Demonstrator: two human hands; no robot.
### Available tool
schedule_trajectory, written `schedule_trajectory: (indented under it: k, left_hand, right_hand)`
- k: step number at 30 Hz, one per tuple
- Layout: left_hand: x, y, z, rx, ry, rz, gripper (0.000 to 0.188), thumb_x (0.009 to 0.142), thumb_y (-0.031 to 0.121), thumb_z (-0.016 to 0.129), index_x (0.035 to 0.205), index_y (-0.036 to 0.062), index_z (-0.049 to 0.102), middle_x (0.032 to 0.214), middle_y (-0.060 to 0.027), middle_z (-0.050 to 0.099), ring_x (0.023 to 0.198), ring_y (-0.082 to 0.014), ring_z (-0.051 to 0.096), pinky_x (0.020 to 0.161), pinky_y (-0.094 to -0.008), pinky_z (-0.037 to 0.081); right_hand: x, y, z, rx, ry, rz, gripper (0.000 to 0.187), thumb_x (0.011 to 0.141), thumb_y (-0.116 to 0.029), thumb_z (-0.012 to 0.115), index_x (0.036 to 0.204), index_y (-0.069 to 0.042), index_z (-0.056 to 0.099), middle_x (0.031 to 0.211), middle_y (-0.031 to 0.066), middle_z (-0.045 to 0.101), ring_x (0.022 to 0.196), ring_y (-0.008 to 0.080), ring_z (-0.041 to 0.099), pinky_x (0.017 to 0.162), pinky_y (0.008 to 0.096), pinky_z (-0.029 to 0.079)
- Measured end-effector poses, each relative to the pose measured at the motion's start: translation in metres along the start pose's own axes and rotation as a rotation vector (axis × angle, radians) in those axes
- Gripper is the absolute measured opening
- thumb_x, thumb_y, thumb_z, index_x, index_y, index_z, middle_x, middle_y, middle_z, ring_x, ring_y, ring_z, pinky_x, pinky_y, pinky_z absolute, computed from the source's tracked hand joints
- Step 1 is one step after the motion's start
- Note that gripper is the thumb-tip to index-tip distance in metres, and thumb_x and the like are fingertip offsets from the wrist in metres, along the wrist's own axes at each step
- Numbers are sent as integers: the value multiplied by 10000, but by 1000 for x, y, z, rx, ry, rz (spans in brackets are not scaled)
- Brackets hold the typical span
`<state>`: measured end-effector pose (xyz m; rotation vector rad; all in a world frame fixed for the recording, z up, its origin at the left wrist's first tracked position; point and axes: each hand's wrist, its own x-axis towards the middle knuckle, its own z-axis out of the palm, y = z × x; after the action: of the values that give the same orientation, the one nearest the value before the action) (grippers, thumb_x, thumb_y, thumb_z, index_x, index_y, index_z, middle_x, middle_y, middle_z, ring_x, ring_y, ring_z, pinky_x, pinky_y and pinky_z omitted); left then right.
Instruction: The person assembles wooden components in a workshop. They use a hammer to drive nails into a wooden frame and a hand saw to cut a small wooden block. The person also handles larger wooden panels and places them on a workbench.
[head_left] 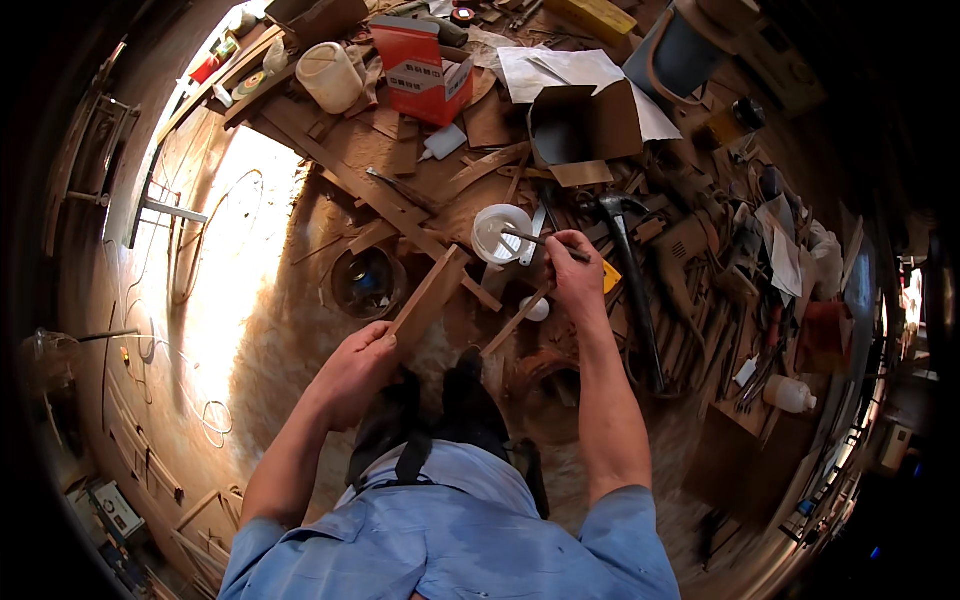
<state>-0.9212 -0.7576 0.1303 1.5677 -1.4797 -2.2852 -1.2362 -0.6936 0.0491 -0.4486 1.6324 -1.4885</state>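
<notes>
My left hand (362, 358) is closed round the near end of a flat wooden board (432, 292), which slants up toward the middle of the bench. In my right hand (578, 284) I grip a thin dark-handled brush (566, 249). Its tip reaches into a small white tub (484, 236) with pale contents; the tip itself is hard to make out. Beside the tub lies a metal blade-like strip (538, 232). Under my right wrist are a small round white lid or cap (536, 309) and a narrow wood strip (515, 322).
A hammer (632, 270) lies right of my right hand. Behind stand an open cardboard box (585, 125), a red box (420, 75), a cream plastic jug (330, 78) and a grey bucket (680, 50). A white glue bottle (444, 142) lies among wood scraps. A power tool (690, 240) rests at right.
</notes>
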Motion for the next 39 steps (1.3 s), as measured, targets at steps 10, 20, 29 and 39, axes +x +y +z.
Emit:
schedule_trajectory:
  k: [10,20,29,39]
  left_hand:
    - [5,-14,-14,-230,-125,36,337,934,174,463,1212,-8,520,979,-128,633,760,-197,634,682,-327,541]
    - [18,-7,-11,-195,-104,3,356,977,247,443,1234,9,506,911,-91,608,682,-196,634,610,-314,521]
    - [27,3,-3,-171,-112,-10,327,986,253,435,1205,24,518,895,-89,606,659,-196,629,589,-314,524]
    - [28,6,3,-158,-117,-8,310,986,248,426,1181,28,524,897,-94,607,663,-198,633,588,-311,527]
  right_hand:
    - [12,16,-4,284,225,313,385,958,-431,527,929,-49,570,636,49,596,457,134,519,381,264,371]
    - [3,3,-18,553,177,368,323,953,-405,550,901,-86,540,632,49,588,464,158,519,374,270,367]
    - [-47,-37,-17,607,21,112,267,959,-328,565,945,-62,572,693,69,624,514,141,570,421,251,437]
    - [-47,-19,-21,505,-78,63,228,957,-250,582,1007,-27,587,738,84,640,556,132,589,452,247,460]
